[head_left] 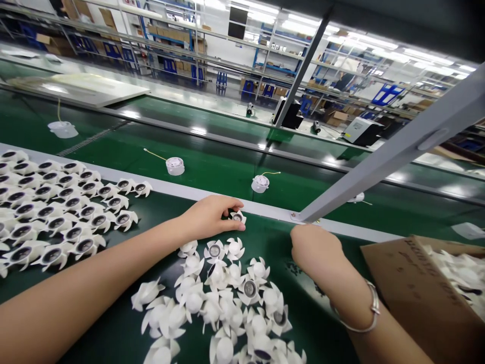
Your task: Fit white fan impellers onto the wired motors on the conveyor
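My left hand (pixel 214 218) has its thumb and fingers around a small white fan impeller (pixel 238 217) with a dark hub, close to the bench's grey edge rail. Below that hand lies a loose pile of white fan impellers (pixel 222 298), some with the dark hub side up. My right hand (pixel 316 253), a bracelet on its wrist, is curled closed to the right of the pile; its fingertips are hidden, so anything in them cannot be made out. Small dark pieces (pixel 293 268) lie scattered on the green bench beside and partly under it.
Rows of fan impellers (pixel 56 207) stand hub side up at the left. A cardboard box (pixel 420 288) holding more white parts is at the right. Beyond the rail, white round housings with wires (pixel 175 166) sit on the green conveyor (pixel 215 177). A slanted grey post (pixel 379 151) rises at right.
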Available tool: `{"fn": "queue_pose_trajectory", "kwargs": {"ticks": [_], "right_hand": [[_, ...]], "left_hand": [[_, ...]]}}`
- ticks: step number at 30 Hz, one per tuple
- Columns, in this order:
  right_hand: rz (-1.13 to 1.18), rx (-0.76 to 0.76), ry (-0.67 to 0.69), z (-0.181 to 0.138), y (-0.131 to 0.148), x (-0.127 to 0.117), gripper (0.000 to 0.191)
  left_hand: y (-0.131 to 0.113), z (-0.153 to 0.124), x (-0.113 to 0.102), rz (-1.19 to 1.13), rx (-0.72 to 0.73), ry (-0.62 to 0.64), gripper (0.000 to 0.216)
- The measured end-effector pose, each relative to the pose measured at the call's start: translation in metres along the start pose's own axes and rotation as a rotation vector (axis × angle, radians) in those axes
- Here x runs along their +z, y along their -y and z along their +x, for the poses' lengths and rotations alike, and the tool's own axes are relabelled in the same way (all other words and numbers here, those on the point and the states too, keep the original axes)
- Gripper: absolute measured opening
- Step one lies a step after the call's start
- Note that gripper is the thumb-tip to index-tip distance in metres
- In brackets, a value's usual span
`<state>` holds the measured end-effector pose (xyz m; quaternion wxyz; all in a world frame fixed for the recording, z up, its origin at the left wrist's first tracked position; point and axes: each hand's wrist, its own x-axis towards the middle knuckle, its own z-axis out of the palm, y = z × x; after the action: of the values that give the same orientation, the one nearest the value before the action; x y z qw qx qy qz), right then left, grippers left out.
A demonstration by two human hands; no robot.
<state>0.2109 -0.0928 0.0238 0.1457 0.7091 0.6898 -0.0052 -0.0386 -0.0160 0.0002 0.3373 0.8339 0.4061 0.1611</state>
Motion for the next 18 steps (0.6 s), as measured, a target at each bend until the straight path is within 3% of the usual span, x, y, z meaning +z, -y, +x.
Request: {"fn": "queue_pose_trajectory", "kwargs": {"ticks": [8, 18], "right_hand": [[-0.01, 0.118, 0.105, -0.011, 0.025, -0.016, 0.031], [-0.028, 0.097, 0.125, 0.002, 0.009, -0.013, 0.019]], "left_hand": [[0.015, 0.003, 0.0, -0.054, 0.065, 0.003, 0.04], [0.018, 0.002, 0.003, -0.055, 0.137, 0.035, 0.039]]}}
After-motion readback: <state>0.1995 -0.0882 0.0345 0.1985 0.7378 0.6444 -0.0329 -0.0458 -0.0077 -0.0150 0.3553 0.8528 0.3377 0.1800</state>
